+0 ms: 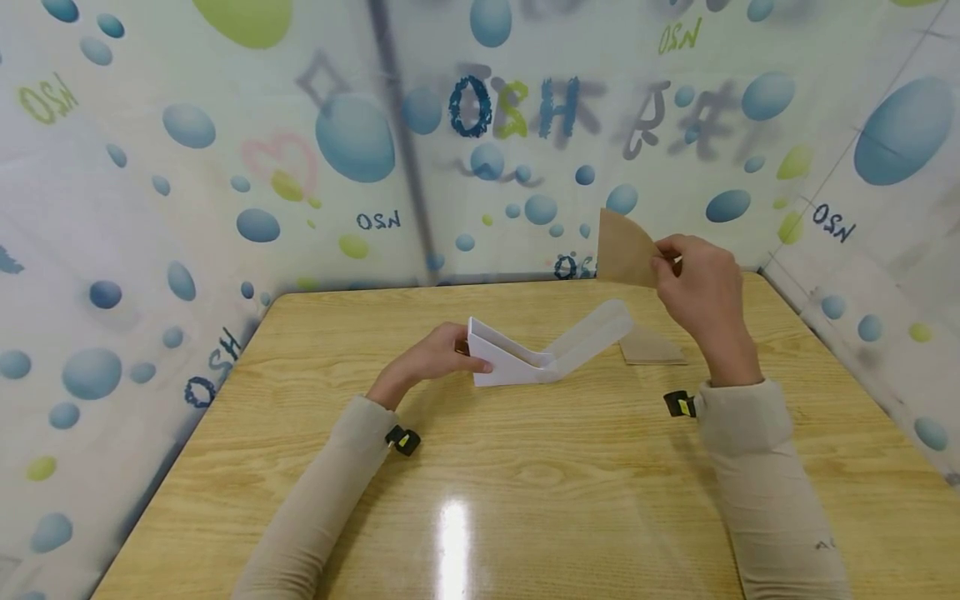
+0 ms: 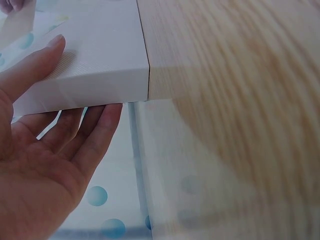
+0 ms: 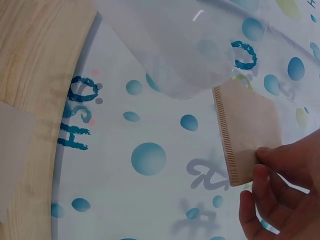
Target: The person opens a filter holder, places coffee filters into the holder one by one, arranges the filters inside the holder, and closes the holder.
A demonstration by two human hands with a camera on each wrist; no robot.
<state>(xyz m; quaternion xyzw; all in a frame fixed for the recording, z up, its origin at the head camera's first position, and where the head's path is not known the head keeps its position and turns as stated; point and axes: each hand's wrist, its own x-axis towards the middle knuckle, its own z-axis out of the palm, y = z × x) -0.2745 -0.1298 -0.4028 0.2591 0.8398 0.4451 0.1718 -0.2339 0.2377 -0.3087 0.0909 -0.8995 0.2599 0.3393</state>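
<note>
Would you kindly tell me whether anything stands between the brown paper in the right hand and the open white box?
Only the translucent flap visibly does: it slants out from the right end of the white box, with the brown paper above it. Passing over the flap, the way to the box looks free.

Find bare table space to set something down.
Table: bare between left sleeve and right sleeve, nearer than the white box; also outside the left sleeve. Crowded: far middle-right, where left hand, white box, clear flap and lying brown paper line up.
</note>
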